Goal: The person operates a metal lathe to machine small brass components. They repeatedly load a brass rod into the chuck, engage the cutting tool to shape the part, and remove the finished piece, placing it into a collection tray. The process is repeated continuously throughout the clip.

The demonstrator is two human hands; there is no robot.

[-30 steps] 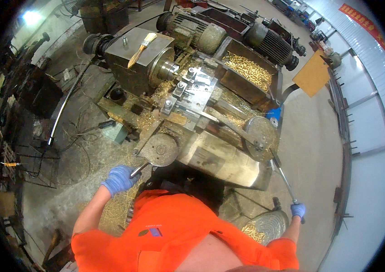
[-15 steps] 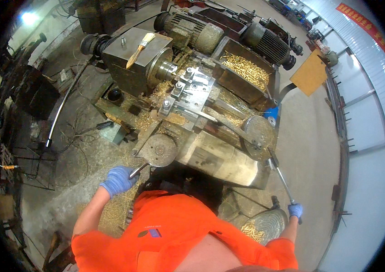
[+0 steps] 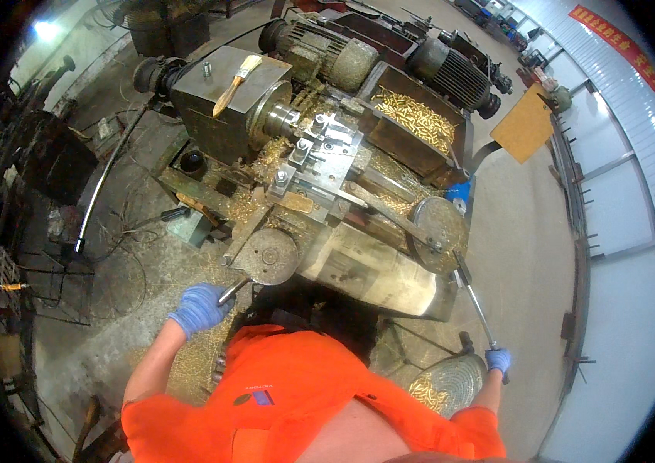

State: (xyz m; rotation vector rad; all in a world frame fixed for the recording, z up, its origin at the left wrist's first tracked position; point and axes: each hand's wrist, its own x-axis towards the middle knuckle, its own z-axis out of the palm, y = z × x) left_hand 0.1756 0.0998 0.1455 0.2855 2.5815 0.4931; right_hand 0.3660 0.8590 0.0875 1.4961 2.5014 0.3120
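Observation:
Both my hands wear blue knitted gloves. My left hand (image 3: 201, 309) is closed round a short metal lever (image 3: 236, 288) that sticks out of a round steel disc (image 3: 268, 256) on the front of a lathe. Out to the right, my right hand (image 3: 498, 360) grips a long metal lever (image 3: 478, 309), which runs up to a larger disc (image 3: 437, 224). Between and beyond them lies the tool slide (image 3: 327, 158) with bolted tool holders, facing the chuck (image 3: 281, 117). Brass chips cover the bed around it.
A paintbrush (image 3: 236, 86) rests on the headstock (image 3: 212, 116). Behind the slide, a metal tray (image 3: 412, 150) holds many small brass parts (image 3: 416, 119). A round basket (image 3: 462, 382) with more brass parts stands low by my right arm. Electric motors (image 3: 324, 50) sit at the back.
My right hand and the end of its lever have shifted very slightly left. My left hand keeps its grip in nearly the same place.

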